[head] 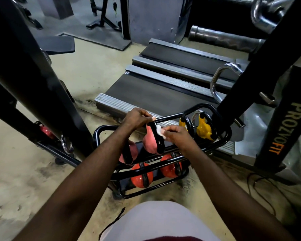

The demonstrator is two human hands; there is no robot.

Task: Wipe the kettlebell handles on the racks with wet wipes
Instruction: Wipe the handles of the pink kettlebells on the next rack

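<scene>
1. Black frame post (33,75) far left, slanted; a red kettlebell (46,131) is partly hidden behind its base.
2. Black tubular rack (174,116) on the floor at centre, two tiers, just in front of a treadmill deck (155,91).
3. Left hand (137,119): fingers curled over the top of the pink kettlebell's black handle (159,141), right beside the rack's top bar. It is grasping the handle.
4. Pink kettlebell (149,143) on the upper tier, tilted, body to the left of its handle. A second pink kettlebell (129,152) is left of it, partly under the left forearm.
5. Wet wipe (161,132): white, bunched, pressed against the right side of that handle.
6. Right hand (178,134): fingertips pinch the wipe and hold it on the handle.
7. Lower tier: two orange-red kettlebells (142,174) side by side, black handles up.
8. Upper tier, right end: yellow kettlebells (204,129), untouched, apart from both hands.
9. Far right: black upright (285,127) with "PROZVOFIT" lettering, and a chrome handle (215,80) above the rack.
</scene>
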